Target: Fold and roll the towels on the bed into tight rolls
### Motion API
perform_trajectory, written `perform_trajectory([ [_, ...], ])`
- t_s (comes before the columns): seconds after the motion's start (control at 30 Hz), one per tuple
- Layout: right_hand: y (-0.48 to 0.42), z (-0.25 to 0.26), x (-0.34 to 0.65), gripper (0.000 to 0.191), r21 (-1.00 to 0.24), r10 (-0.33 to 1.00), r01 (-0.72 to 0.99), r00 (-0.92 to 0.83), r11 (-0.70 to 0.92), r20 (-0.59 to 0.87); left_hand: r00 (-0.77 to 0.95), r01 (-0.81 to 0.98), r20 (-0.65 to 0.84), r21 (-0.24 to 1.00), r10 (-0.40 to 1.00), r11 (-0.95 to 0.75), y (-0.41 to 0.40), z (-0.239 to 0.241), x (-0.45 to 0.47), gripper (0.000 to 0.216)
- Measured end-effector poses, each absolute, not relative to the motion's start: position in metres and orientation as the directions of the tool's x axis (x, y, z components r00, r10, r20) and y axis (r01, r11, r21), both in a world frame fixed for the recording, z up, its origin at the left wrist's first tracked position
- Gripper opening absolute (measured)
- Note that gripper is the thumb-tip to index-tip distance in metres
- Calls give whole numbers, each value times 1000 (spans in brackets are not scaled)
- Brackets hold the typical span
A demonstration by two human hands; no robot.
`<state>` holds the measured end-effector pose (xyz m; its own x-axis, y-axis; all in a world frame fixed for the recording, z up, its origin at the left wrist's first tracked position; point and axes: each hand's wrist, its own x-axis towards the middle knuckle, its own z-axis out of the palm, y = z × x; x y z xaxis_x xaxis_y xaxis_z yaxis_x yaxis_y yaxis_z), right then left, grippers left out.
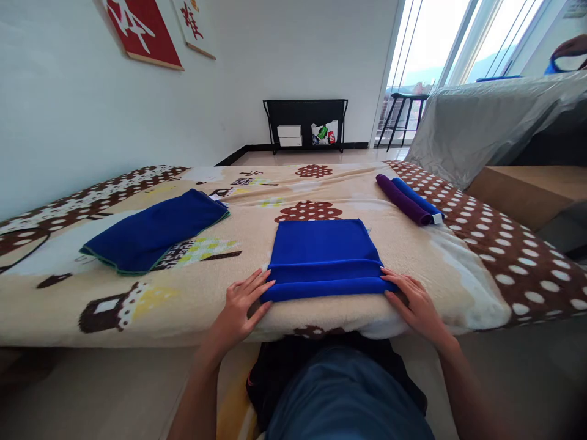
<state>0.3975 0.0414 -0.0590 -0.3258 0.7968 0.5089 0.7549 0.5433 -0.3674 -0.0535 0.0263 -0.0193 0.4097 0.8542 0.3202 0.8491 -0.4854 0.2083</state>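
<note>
A blue towel [324,247] lies flat on the bed in front of me, its near edge rolled up into a thick band [323,287]. My left hand [243,302] rests with fingers spread on the blanket, its fingertips touching the left end of the roll. At the right end of the roll, my right hand [413,300] lies the same way, fingers apart and touching the towel. Neither hand grips anything.
A stack of folded blue towels [156,229] lies at the left. Two rolled towels, one purple [402,199] and one blue [419,198], lie at the back right. The patterned blanket [458,269] covers the bed. A black rack [306,125] stands by the far wall.
</note>
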Motion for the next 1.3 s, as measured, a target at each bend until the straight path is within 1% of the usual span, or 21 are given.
perform_trajectory([
  [0.1,42,-59,396,35,-414,825,761,-274,500,494,376,837,356,266,855,-479,26,-20,-53,34],
  [0.23,46,-64,395,33,-434,844,781,-212,450,493,296,836,401,331,867,-438,28,-21,-47,24],
  [0.37,48,-68,396,29,-452,845,777,-184,438,502,283,831,375,364,883,-421,29,-20,-40,24],
  [0.43,48,-68,397,27,-472,851,765,-184,438,491,272,840,367,360,890,-406,29,-21,-37,24],
  [0.5,48,-69,396,27,-490,859,757,-179,432,480,234,858,394,346,889,-379,30,-24,-33,24],
  [0.57,48,-70,393,27,-496,855,761,-144,417,498,185,873,456,331,870,-359,32,-27,-29,21],
  [0.63,48,-72,389,31,-489,830,771,-89,408,551,136,879,549,317,825,-356,34,-30,-28,20],
  [0.7,47,-73,387,35,-478,800,772,-67,420,596,143,875,617,288,774,-390,34,-30,-30,17],
  [0.73,46,-73,387,33,-472,794,767,-79,434,603,171,868,632,266,756,-419,34,-29,-33,14],
  [0.8,45,-71,390,28,-465,800,752,-136,467,584,250,852,619,224,745,-472,32,-26,-40,14],
  [0.87,43,-67,395,27,-460,816,743,-198,487,543,304,845,565,211,767,-491,29,-22,-47,17],
  [0.93,42,-63,399,34,-446,829,749,-241,490,505,322,850,509,216,798,-481,27,-21,-51,24],
  [1.0,43,-61,401,41,-435,840,761,-259,481,476,315,858,482,223,817,-463,27,-21,-52,25],
  [1.07,45,-61,399,39,-446,849,764,-245,466,468,294,864,488,232,822,-447,29,-24,-51,22],
  [1.23,48,-62,393,30,-517,853,745,-134,422,504,271,853,496,273,825,-445,29,-22,-46,17],
  [1.3,45,-59,393,29,-543,858,724,-134,426,496,272,845,477,298,836,-445,24,-17,-46,17],
])
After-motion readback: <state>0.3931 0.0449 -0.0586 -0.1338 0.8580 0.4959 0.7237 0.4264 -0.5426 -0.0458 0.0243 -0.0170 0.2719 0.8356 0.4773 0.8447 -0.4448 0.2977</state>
